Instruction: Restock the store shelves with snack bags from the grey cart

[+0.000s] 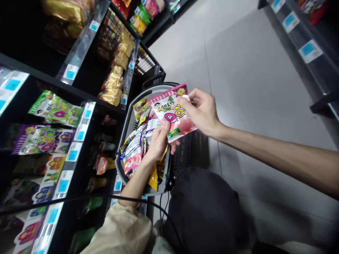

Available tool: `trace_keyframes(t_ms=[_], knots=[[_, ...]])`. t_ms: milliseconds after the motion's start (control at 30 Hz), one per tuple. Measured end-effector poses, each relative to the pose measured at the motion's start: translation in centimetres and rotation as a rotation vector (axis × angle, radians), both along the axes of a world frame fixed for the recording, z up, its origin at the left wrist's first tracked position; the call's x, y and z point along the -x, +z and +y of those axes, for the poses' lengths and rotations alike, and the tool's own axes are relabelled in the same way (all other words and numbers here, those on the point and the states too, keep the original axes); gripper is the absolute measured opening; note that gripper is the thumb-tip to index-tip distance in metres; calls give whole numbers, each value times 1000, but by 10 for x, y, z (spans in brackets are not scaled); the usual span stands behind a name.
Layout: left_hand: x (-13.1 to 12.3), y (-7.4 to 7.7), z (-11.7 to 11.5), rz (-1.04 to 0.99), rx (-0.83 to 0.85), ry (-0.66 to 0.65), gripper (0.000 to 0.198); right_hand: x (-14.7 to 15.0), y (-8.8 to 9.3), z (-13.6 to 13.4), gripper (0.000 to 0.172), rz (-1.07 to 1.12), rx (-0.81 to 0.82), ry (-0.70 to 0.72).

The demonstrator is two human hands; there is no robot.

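Observation:
A pink and white candy bag [173, 114] is held up over a grey shopping basket [122, 173]. My left hand [159, 141] grips its lower left edge, thumb on the front and fingers behind. At the bag's upper right, my right hand [203, 111] pinches it with the thumb across the front. Beneath the hands, the basket holds several snack packets, among them a pink and white one [132, 160] and an orange one [153, 178].
Shelves with green [57, 108] and purple [43, 139] candy bags stand at the left, gold packages [115, 79] above them. Another shelf [304, 53] is at the upper right. A black cable [106, 196] crosses the lower left, over grey floor tiles [251, 88].

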State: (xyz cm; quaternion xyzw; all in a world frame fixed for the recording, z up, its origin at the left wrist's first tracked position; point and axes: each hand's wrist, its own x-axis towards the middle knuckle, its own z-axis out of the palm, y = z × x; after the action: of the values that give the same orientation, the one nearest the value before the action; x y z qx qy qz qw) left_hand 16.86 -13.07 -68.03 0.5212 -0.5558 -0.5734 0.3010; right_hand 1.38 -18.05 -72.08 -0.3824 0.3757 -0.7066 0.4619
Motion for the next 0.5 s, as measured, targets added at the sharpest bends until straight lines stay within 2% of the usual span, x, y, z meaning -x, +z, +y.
trace_keyframes(t_ms=[133, 233, 333, 433, 500], knots=[[-3, -2, 0, -31, -28, 3, 72, 2, 4, -2, 31, -52, -169, 107], [-8, -3, -2, -71, -26, 12, 73, 3, 10, -3, 20, -190, -296, 262], [-12, 0, -4, -161, 116, 47, 70, 1, 13, -3, 18, -254, -363, 377], [-10, 5, -4, -188, 357, 53, 61, -6, 16, -2, 22, -153, -313, 282], [-8, 7, -2, -136, 422, 95, 64, -11, 18, 0, 28, -81, -255, 197]])
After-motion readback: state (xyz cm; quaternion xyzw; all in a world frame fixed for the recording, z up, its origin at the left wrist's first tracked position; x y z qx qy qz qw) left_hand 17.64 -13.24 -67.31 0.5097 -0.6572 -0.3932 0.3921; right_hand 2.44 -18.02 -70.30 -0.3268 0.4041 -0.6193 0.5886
